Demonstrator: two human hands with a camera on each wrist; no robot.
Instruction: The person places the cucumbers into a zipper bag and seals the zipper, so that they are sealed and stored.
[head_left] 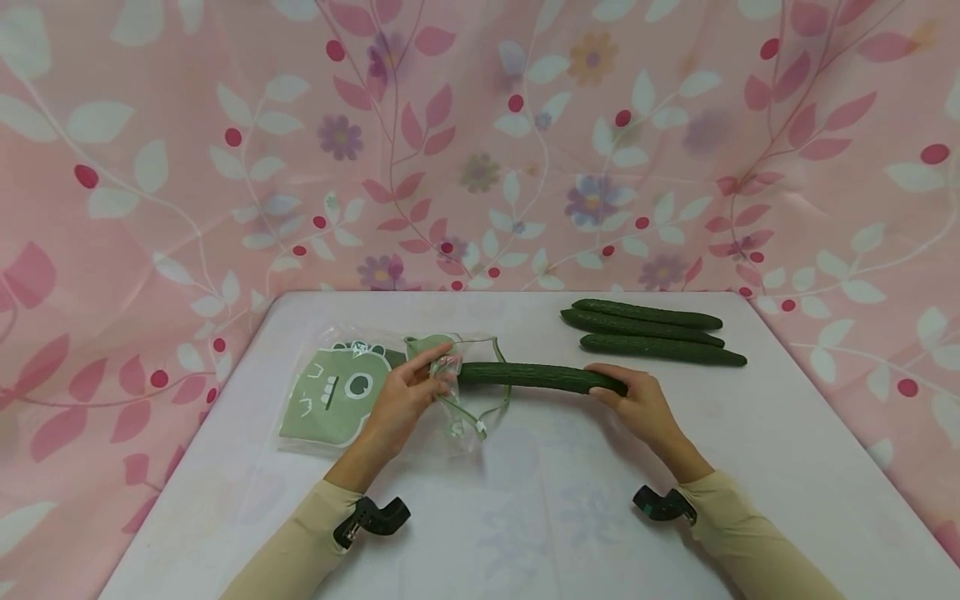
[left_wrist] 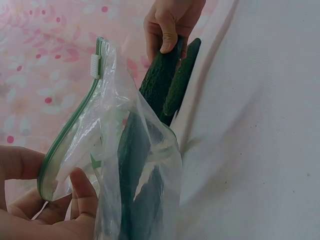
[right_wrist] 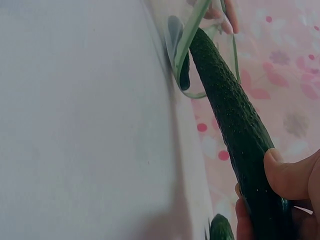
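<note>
My left hand [head_left: 405,400] holds the mouth of a clear zip bag [head_left: 330,400] with a green cartoon face; its fingers are at the green-edged rim in the left wrist view. My right hand [head_left: 637,402] grips a long dark green cucumber [head_left: 532,377] near its right end, thumb on top. The cucumber's left end is inside the bag's opening. Through the bag's clear side, dark green shapes [left_wrist: 132,165] show in the left wrist view. Another dark cucumber end [right_wrist: 185,75] appears within the rim in the right wrist view. A white slider [left_wrist: 95,66] sits on the zip.
Three more cucumbers [head_left: 652,329] lie side by side at the back right of the white-covered table [head_left: 570,517]. A pink floral cloth [head_left: 480,150] hangs behind the table. Each wrist wears a black camera mount [head_left: 382,515].
</note>
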